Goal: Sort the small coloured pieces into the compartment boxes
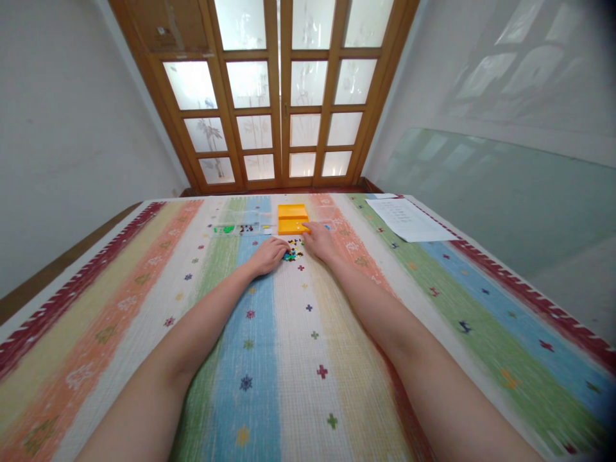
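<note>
here we are, looking down our two bare forearms, both reaching far out across the counter (144, 269), which is covered by a striped cloth (289, 359) in red, orange, green, blue and cream bands dotted with little crosses and stars

at the far end, our left hand (269, 255) sits knuckles up, its fingers (282, 247) curled down onto the near left edge of a heap of small coloured pieces (293, 253); at this range we cannot tell whether they pinch a piece or only rest on the heap

our right hand (320, 240) is just beside it, on the heap's right, palm down, fingers stretched forward rather than curled, the forefinger tip touching the front right corner of the orange box (292, 218)

so the heap lies between our two hands, on the cream band, just in front of the orange box, which stands square on the cloth with its lighter top face showing

to the left of the box and touching or nearly touching it, a clear tray (238, 228) with compartments holds green pieces at its left end and darker ones toward the middle

off to the right, well apart from the hands, a sheet of paper (407, 218) with faint printed lines lies flat near the far corner

beyond the counter, wooden doors (282, 96) with frosted panes glow with daylight
</note>
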A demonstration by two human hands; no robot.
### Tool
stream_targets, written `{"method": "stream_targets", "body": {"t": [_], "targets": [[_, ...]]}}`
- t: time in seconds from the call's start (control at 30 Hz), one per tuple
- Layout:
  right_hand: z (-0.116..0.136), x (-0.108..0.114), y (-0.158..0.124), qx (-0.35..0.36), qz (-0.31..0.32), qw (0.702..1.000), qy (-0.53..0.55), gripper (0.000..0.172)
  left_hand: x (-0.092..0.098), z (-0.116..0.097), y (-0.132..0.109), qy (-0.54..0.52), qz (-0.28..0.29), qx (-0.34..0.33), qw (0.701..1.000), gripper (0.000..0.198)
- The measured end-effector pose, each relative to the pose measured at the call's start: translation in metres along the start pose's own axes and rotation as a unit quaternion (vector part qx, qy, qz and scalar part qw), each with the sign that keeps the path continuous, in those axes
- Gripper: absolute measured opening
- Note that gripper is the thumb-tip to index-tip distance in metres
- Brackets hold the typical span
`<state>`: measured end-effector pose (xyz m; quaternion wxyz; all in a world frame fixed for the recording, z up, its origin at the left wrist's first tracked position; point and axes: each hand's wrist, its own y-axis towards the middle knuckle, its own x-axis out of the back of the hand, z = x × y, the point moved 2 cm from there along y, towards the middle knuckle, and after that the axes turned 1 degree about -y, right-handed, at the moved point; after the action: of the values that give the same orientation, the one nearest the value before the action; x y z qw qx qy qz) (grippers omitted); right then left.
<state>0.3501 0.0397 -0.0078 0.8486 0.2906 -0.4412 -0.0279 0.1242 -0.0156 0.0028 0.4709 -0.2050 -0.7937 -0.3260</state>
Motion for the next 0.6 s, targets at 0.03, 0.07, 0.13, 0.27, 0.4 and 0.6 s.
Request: {"method": "stream_targets", "body": {"t": [0.03,0.07,0.13,0.27,0.4,0.6], "targets": [[0.0,0.0,0.0,0.001,-0.001,1.0,0.0,0.037,0.0,0.001,0.0,-0.002,-0.002,0.002,1.0,0.049],[0.0,0.0,0.0,0.001,-0.001,1.0,0.0,0.037,0.0,0.001,0.0,-0.005,-0.003,0.003,1.0,0.049],[0.001,0.001,-0.001,-0.001,-0.001,1.0,-0.002,0.036,0.0,0.002,0.0,-0.015,-0.006,0.009,1.0,0.049],[0.003,0.001,-0.001,-0.007,0.001,1.0,-0.005,0.036,0.004,0.005,-0.001,-0.036,-0.039,0.028,0.998,0.05],[0.001,-0.001,-0.001,0.0,0.001,1.0,-0.005,0.036,0.012,0.025,-0.004,-0.038,-0.101,0.068,0.992,0.047],[-0.005,-0.009,-0.002,0.002,0.002,1.0,-0.003,0.038,0.024,0.074,-0.005,-0.011,-0.147,0.162,0.976,0.046]]}}
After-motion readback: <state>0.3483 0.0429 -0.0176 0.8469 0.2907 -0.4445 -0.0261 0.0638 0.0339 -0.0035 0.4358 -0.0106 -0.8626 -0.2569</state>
